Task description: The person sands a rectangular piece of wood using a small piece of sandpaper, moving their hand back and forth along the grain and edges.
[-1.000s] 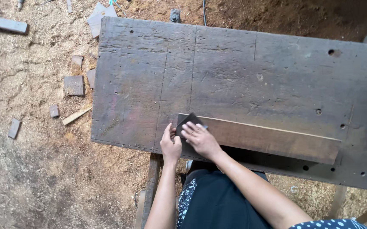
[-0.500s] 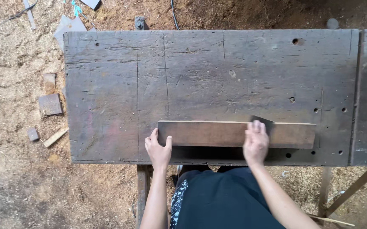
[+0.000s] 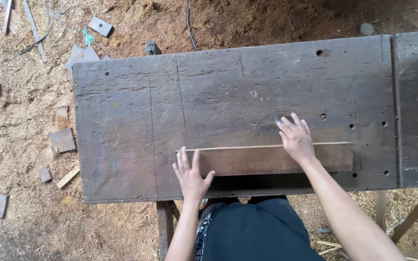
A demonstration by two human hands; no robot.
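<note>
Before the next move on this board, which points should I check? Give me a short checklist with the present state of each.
1. Left hand lies flat on the board's left end: ok.
2. Right hand presses a small dark piece at the board's far edge: ok.
3. Board rests wholly on the workbench: ok.
4. Board sits near the bench's front edge: ok, but watch it.
5. What the dark piece is: cannot tell.

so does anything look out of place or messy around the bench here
The long brown wooden plank lies flat and square on the dark wooden workbench. Only the sawdust floor looks untidy: small wood offcuts lie scattered left of the bench.
</note>
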